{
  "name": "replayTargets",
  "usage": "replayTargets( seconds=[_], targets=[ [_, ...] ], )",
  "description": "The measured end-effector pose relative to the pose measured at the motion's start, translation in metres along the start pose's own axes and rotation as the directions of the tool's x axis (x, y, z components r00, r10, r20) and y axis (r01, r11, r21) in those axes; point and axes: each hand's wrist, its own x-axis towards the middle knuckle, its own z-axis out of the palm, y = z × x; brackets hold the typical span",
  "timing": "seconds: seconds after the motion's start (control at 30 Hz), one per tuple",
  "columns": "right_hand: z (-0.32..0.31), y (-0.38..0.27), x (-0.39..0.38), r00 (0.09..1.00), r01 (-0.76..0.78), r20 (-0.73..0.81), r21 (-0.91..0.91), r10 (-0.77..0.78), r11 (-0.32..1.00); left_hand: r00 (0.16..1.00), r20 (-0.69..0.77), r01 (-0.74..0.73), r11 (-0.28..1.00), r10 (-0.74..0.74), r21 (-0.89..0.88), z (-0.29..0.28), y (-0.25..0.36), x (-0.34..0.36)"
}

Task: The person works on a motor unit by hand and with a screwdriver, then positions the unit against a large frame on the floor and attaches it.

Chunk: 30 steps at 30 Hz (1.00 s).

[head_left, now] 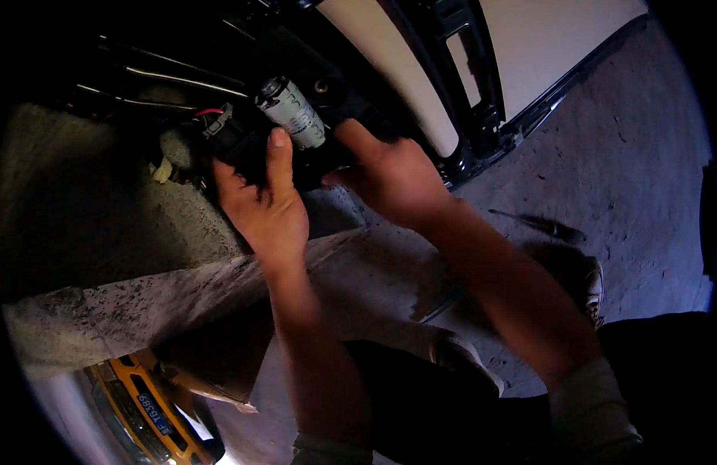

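Clearly, from the head view, the silver-grey, metal-looking cylinder with a dark end (302, 120) lies just beyond your two bare hands; its long axis slants from the dark end at upper left to the pale end at lower right, so the pale end points back toward the gap between them; your left hand (265, 213) is the nearer, its raised thumb right beside the cylinder's lower left flank, though you cannot tell whether it touches; your right hand (397, 178) sits to the right of the pale end, fingertips a little apart from it; the hands are separate, both reaching into shadow beneath the cylinder, and whether either is closed on anything there cannot be told.
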Motion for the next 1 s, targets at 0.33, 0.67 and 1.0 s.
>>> replayTargets(
  seconds=[0.33, 0.67, 1.0],
  targets=[
    [0.021, 0.013, -0.006, 0.993, -0.052, -0.082, 0.334, 0.084, 0.941, 0.998, 0.019, -0.066, 0.980, 0.063, 0.190, 0.013, 0.008, -0.011],
    [0.009, 0.020, 0.000, 0.995, 0.068, 0.060, 0.110, -0.075, 0.992, 0.981, 0.004, 0.193, 0.963, -0.196, -0.187, 0.005, 0.017, -0.003],
    [-0.004, 0.023, 0.009, 0.992, 0.084, 0.096, -0.073, -0.077, 0.994, 0.989, 0.079, 0.133, 0.977, -0.122, -0.165, 0.002, 0.009, -0.004]
  ],
)
